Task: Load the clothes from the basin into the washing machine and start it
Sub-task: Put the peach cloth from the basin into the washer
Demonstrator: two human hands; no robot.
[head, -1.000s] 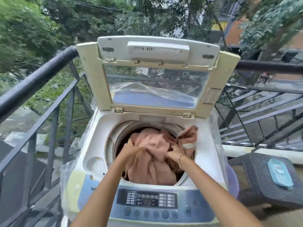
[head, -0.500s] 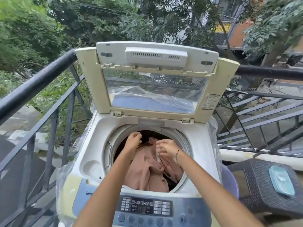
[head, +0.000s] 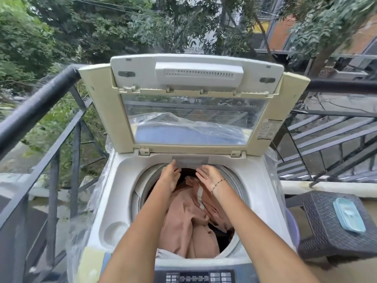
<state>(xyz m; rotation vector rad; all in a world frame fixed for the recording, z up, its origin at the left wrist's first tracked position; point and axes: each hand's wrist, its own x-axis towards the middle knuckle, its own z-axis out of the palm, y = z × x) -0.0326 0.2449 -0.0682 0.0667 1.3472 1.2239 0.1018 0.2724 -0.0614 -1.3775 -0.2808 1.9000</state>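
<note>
Top-load washing machine [head: 114, 193] stands on a balcony w/ its lid [head: 193, 103] propped upright, clear window facing the person. Both arms reach over the control panel [head: 196, 276] toward the far side of the drum opening.

Left hand [head: 170, 176]: fingers loosely spread, grip wide, palm turned inward, holding nothing; fingertips up at the back rim near the small grey tab [head: 190, 160] below the lid hinge. Right hand [head: 209, 176]: also open, fingers stretched flat, grip wide & empty, thin bracelet [head: 218, 183] at the wrist. The two hands are near each other but apart, dark gap of the drum between them.

Clothes [head: 189, 221]: a brownish-pink garment heaped inside the drum, filling most of the opening, pale strip down its upper part, a bit of white cloth at the front edge by the panel.

Black railing [head: 36, 107] runs along the left & behind. To the right, a dark woven stool [head: 326, 227] w/ a light-blue lidded container [head: 348, 216] on top. Purple basin [head: 292, 227] edge peeks between machine & stool, contents hidden.
</note>
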